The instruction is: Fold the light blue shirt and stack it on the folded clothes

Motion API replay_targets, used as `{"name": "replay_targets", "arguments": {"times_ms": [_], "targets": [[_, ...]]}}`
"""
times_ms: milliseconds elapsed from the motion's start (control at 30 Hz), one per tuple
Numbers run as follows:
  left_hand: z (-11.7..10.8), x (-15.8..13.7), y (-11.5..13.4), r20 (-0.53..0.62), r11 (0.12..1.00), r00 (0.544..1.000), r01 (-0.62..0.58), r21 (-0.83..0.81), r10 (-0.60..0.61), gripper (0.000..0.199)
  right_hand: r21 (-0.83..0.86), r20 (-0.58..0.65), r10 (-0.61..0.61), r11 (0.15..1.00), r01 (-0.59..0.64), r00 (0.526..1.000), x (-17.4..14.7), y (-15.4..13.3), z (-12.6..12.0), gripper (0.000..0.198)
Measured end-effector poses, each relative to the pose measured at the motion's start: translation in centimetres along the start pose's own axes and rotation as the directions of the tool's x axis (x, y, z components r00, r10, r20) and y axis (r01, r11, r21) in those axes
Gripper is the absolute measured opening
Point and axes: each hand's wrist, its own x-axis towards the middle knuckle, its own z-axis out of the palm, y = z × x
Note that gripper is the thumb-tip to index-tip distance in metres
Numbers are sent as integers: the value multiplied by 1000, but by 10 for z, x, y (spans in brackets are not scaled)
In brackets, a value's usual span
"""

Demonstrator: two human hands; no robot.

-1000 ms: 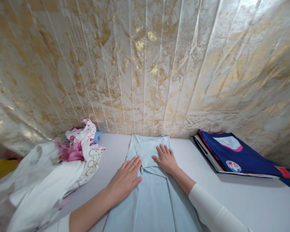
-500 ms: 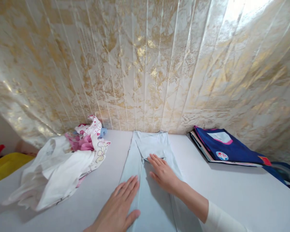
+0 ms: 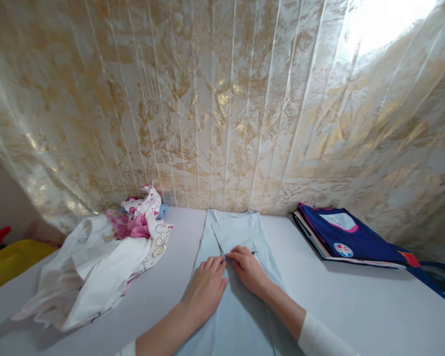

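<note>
A long pale blue garment (image 3: 242,228) lies flat on the white table, running from the wall side toward me. A narrow dark slit slants down its upper part to a fold. My left hand (image 3: 206,283) is at the lower end of this slit, fingers bent down onto the cloth and closed on its edge. Opposite it, my right hand (image 3: 247,269) pinches the fabric at the same spot, its fingertips almost meeting those of my left. The exact grip under the fingertips is partly hidden.
Rumpled white and pink clothes (image 3: 104,262) are heaped at the left. A stack of folded clothes topped by a navy one (image 3: 371,242) sits at the right. Yellow cloth (image 3: 17,262) lies beyond the table's left edge. A shiny gold-patterned covering (image 3: 207,109) rises behind the table (image 3: 356,311).
My left hand has moved forward and up to the slit's lower end. My right hand has gone from lying flat to pinching there. The view has shifted slightly.
</note>
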Motion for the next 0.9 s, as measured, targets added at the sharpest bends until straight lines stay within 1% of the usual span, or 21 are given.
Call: {"name": "replay_targets", "arguments": {"times_ms": [100, 200, 233, 300, 367, 433, 500, 567, 633, 667, 733, 800, 900], "targets": [[6, -13, -9, 0, 998, 999, -41, -46, 41, 37, 20, 10, -29, 999, 29, 1000, -6, 0, 4, 46], [12, -23, -21, 0, 991, 994, -110, -82, 110, 43, -6, 34, -68, 998, 68, 997, -9, -3, 1, 50], [13, -24, -24, 7, 990, 993, -115, -83, 116, 45, -4, 44, -86, 996, 86, 995, -9, -3, -2, 49], [13, -24, -29, 35, 994, 995, -90, -67, 92, 47, 27, 52, -117, 993, 116, 992, -11, 1, -10, 47], [12, -22, -29, 67, 997, 996, -61, -39, 63, 50, 45, 39, -119, 992, 117, 992, -18, 10, -16, 46], [10, -20, -28, 107, 999, 993, -51, -7, 51, 53, 3, 29, -70, 998, 70, 997, -35, 21, -16, 46], [10, -17, -26, 130, 999, 990, -50, 20, 47, 55, -82, 18, 11, 997, -10, 1000, -57, 29, -11, 50], [13, -12, -25, 128, 998, 991, -46, 41, 41, 56, -166, -5, 80, 983, -80, 997, -76, 34, -1, 60], [16, -4, -28, 120, 997, 992, -49, 66, 41, 56, -223, -32, 131, 965, -135, 991, -84, 38, 6, 68], [19, 2, -31, 118, 995, 992, -49, 84, 39, 56, -242, -34, 154, 957, -158, 987, -82, 41, 9, 71], [23, 18, -38, 115, 993, 993, -43, 114, 30, 55, -270, -19, 208, 941, -205, 978, -67, 48, 9, 73], [28, 39, -48, 109, 991, 994, -23, 131, 9, 54, -285, 12, 256, 927, -242, 967, -43, 60, 6, 73], [33, 71, -64, 98, 989, 995, 21, 148, -36, 55, -258, 28, 261, 935, -245, 965, -7, 80, 0, 72]]}}
